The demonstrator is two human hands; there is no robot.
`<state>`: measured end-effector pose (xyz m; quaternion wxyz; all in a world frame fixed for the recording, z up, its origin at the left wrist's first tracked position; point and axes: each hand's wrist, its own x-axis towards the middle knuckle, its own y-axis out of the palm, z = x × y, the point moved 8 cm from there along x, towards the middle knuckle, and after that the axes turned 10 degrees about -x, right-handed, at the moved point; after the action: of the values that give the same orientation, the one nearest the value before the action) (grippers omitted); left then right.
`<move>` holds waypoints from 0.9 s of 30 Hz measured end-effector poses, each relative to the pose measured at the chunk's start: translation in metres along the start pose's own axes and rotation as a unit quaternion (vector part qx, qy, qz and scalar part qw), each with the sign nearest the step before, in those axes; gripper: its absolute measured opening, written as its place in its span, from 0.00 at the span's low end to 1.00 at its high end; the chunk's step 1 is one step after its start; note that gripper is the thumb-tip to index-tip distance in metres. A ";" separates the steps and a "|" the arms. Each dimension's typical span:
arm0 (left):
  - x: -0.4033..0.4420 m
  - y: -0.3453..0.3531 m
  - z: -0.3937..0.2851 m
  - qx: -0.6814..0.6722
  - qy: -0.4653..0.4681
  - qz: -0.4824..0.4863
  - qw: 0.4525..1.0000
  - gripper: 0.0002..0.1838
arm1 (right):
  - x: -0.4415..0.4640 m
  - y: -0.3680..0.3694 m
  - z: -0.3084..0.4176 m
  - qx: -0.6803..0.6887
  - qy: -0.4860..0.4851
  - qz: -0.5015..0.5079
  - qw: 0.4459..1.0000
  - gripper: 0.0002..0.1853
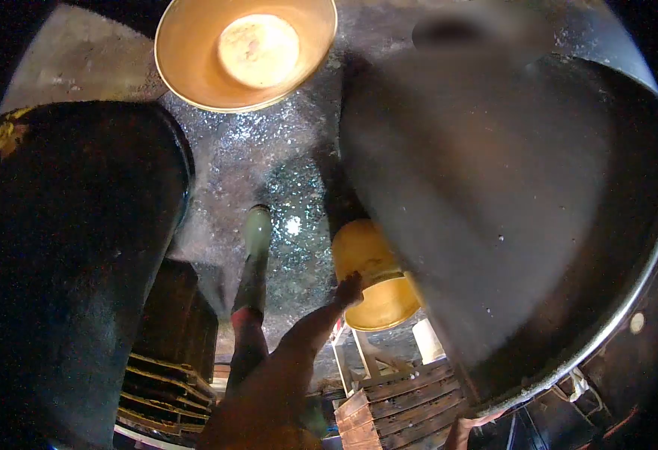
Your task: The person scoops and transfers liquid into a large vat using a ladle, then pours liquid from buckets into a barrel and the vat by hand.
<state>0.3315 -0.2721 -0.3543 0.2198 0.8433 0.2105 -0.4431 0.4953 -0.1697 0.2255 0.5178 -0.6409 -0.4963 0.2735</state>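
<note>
My left hand [350, 289] is closed on the rim of a yellow bucket [362, 246], which is tilted with its mouth toward the bottom of the view. The bucket hangs beside a large dark vat [516, 217] with milky, steamy-looking haze across it. At the bottom right, my right hand [482, 421] is closed at the vat's near rim, its fingers partly hidden there. Inside the bucket I make out only its yellow wall.
A wide tan basin [183, 64] stands at the top. A dark rounded vessel [66, 262] fills the left side. My green boot [258, 231] is on the wet, shiny floor [228, 161]. Wooden slats [415, 401] and a white container [428, 341] lie near the bottom.
</note>
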 end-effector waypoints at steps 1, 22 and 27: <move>-0.005 -0.019 0.000 -0.020 0.007 0.016 1.000 0.42 | 0.000 0.000 -0.001 0.006 0.004 0.000 1.000 0.29; -0.208 -0.380 0.133 -0.609 0.257 -0.317 0.680 0.27 | -0.002 0.014 -0.013 0.179 0.150 -0.025 0.972 0.25; -0.177 -0.355 0.112 -0.746 0.164 -0.302 0.570 0.29 | -0.005 0.019 -0.016 0.171 0.178 -0.006 0.969 0.22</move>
<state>-0.0290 -0.0735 -0.3281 0.5866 0.3260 0.7410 -0.0239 0.5144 -0.1799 0.2123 0.7011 -0.5786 -0.3457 0.2330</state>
